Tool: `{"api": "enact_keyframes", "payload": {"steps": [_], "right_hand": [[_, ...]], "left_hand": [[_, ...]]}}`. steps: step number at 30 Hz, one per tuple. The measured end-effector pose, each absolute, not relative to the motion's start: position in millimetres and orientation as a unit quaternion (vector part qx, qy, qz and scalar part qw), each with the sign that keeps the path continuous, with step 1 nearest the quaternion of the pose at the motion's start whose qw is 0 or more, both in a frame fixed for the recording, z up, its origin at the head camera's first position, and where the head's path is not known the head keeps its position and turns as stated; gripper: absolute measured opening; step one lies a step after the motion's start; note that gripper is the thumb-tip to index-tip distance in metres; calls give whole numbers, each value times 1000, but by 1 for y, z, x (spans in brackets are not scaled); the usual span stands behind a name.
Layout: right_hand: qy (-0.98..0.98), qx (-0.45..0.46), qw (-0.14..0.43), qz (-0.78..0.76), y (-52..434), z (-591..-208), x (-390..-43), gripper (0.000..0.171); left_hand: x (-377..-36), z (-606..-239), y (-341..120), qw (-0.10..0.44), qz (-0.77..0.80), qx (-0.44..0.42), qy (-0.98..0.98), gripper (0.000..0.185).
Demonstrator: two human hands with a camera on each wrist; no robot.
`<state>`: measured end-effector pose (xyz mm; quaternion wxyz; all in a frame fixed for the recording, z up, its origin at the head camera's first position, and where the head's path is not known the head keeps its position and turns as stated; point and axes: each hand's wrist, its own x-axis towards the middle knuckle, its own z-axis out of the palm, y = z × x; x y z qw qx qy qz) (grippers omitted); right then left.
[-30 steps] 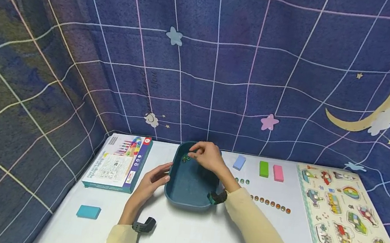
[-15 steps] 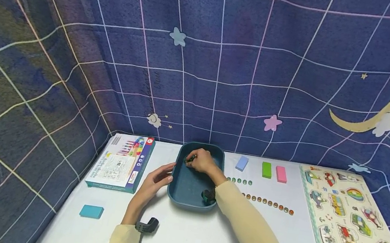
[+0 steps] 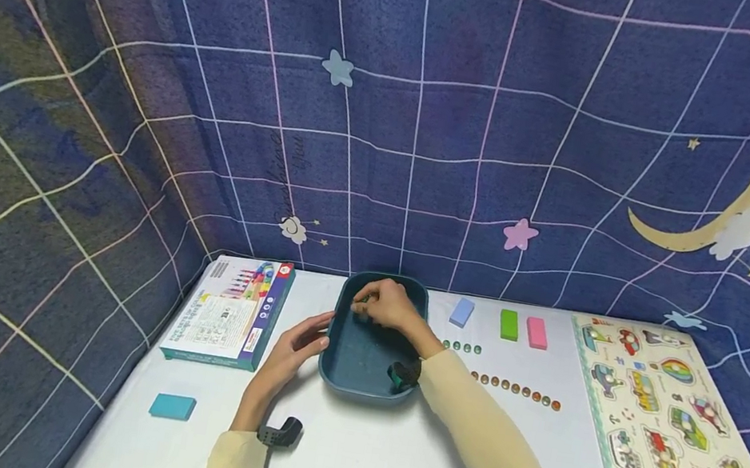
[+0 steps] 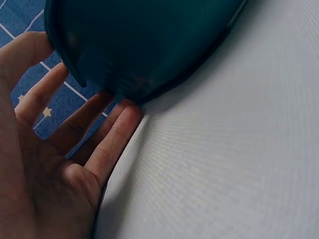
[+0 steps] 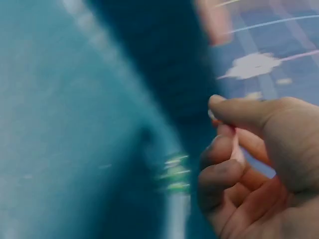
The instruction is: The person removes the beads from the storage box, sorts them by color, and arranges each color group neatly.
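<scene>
My left hand (image 3: 288, 350) rests its straight fingertips against the outer left wall of a dark teal tray (image 3: 363, 384). In the left wrist view these fingers (image 4: 117, 137) touch the tray's side, with the palm turned to the camera. Inside the far left part of the tray is my right hand (image 3: 388, 305), fingers curled and thumb meeting the index finger. A tiny shiny bead (image 5: 211, 116) shows at that pinch in the right wrist view; its colour is unclear. Several green glass beads (image 5: 177, 174), blurred, lie by the tray wall beside the hand.
Right of the tray lie a short row of green beads (image 3: 467, 348) and a longer row of brownish beads (image 3: 515, 387). Blue (image 3: 461, 312), green (image 3: 509, 325) and pink blocks (image 3: 537, 333) sit behind. A puzzle board (image 3: 668, 415), a box (image 3: 228, 313) and a teal block (image 3: 172, 407) flank them.
My right hand has reached down to the green beads in the tray and closed its fingertips, then lifted slightly. The left hand has stayed at the tray's left wall.
</scene>
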<state>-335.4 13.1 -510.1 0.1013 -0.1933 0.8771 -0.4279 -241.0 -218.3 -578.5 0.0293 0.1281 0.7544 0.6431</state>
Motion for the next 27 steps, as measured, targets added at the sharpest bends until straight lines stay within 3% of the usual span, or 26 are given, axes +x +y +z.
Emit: {"api": "enact_keyframes", "payload": {"steps": [8,19,27], "right_hand": [[846,-161,76,-503,79,-489,-302,25],[888,-72,-6,-454,215,-534,-219,17],[911,20,-61,-408,272,-544,-164,23]], "left_hand": [[-243,-581,-218,26,640,127,757,50],[-244,-579,-219,27,638,130,758,50],[-240,-579,-219,33,637,124,760,51]]}}
